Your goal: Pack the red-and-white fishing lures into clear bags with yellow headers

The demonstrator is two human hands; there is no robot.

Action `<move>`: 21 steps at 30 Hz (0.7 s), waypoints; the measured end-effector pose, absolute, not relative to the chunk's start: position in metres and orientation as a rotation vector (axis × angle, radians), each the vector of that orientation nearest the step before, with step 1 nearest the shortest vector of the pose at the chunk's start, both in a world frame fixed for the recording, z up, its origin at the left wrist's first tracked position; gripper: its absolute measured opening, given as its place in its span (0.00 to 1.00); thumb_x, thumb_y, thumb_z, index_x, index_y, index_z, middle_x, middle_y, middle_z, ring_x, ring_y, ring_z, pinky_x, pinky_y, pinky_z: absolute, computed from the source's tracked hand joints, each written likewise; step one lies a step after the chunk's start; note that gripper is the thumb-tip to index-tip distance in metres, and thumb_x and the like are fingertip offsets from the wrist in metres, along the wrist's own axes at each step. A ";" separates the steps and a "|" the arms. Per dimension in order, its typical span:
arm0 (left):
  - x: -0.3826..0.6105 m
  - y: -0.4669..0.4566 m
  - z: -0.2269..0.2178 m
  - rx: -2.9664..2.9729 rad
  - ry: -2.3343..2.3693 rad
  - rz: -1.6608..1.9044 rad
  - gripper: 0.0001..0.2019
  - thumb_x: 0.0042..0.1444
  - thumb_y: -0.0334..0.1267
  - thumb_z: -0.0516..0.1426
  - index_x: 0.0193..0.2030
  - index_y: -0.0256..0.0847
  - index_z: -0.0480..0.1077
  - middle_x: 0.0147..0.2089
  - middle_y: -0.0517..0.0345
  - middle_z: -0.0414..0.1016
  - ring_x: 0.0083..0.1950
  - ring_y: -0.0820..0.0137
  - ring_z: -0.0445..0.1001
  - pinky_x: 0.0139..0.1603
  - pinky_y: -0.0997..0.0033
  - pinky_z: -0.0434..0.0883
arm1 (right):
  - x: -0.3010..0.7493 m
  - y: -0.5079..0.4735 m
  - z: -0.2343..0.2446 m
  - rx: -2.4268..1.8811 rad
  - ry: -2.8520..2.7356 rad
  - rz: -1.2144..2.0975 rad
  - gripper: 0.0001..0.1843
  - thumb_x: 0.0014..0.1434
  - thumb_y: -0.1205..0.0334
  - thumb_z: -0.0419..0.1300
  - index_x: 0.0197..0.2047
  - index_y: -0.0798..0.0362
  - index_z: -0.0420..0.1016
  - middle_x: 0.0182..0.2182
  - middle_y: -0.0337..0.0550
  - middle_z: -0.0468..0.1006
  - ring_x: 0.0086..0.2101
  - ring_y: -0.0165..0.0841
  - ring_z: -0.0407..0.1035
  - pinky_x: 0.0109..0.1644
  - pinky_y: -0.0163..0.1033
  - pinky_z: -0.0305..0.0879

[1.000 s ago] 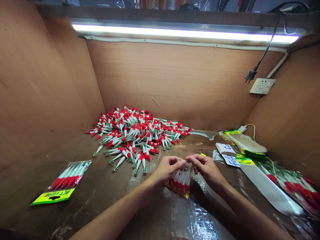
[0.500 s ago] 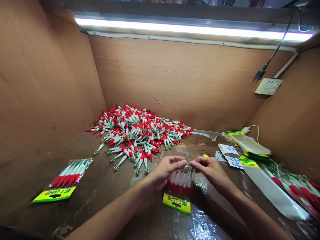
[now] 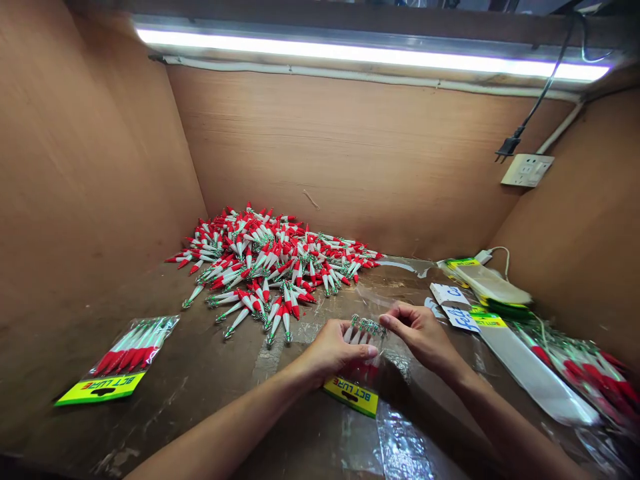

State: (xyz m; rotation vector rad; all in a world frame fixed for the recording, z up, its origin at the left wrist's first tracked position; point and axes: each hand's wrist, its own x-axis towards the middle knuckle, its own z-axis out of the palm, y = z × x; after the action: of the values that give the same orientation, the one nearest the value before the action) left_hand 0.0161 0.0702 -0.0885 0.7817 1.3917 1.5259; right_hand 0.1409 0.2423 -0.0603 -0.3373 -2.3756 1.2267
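A clear plastic bag of red-and-white fishing lures (image 3: 357, 335) lies in front of me, its yellow BCT LURE header (image 3: 351, 396) pointing toward me. My left hand (image 3: 337, 350) is closed on the bag, the thumb pressing across the lures and hiding part of them. Green wire hooks (image 3: 367, 325) show at the far end of the bag. Beside those hooks, my right hand (image 3: 413, 328) pinches the bag's far right edge between thumb and forefinger; the exact grip is partly hidden.
A heap of loose red-and-white lures (image 3: 270, 260) lies at the back. One filled packet (image 3: 117, 360) rests on the left. At right are handwritten cards (image 3: 455, 307), stacked header bags (image 3: 493, 283), a flat bag (image 3: 540, 373) and more packed lures (image 3: 590, 373). A plug (image 3: 509, 147) hangs above.
My left hand has shifted from the bag's far edge down onto the lures, covering them with its thumb. My right hand stays pinched near the hooks. The view has shifted slightly.
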 end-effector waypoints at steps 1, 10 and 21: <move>0.014 0.070 -0.087 0.811 1.361 1.540 0.22 0.41 0.47 0.72 0.38 0.34 0.77 0.31 0.57 0.76 0.28 0.73 0.70 0.30 0.75 0.65 | 0.141 0.242 -0.061 -0.349 -2.359 1.277 0.19 0.62 0.48 0.62 0.27 0.55 0.75 0.24 0.37 0.71 0.27 0.29 0.61 0.32 0.35 0.56; 0.006 0.074 -0.087 0.753 1.385 1.731 0.22 0.50 0.53 0.67 0.35 0.31 0.80 0.30 0.51 0.78 0.28 0.73 0.68 0.31 0.74 0.61 | 0.133 0.235 -0.073 -0.403 -2.336 1.615 0.19 0.59 0.47 0.65 0.31 0.57 0.79 0.23 0.38 0.73 0.24 0.29 0.62 0.28 0.34 0.59; 0.011 0.077 -0.095 1.010 1.548 1.809 0.16 0.58 0.46 0.61 0.34 0.32 0.79 0.31 0.56 0.77 0.32 0.71 0.67 0.34 0.75 0.61 | 0.120 0.199 -0.041 0.196 -2.530 0.184 0.15 0.69 0.67 0.54 0.57 0.52 0.73 0.47 0.50 0.79 0.45 0.41 0.69 0.50 0.47 0.67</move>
State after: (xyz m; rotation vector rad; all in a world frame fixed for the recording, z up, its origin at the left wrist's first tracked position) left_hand 0.0108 0.0774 -0.0948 1.0104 1.5481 1.8091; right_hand 0.1199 0.1993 -0.0415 0.1965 -2.5295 0.1838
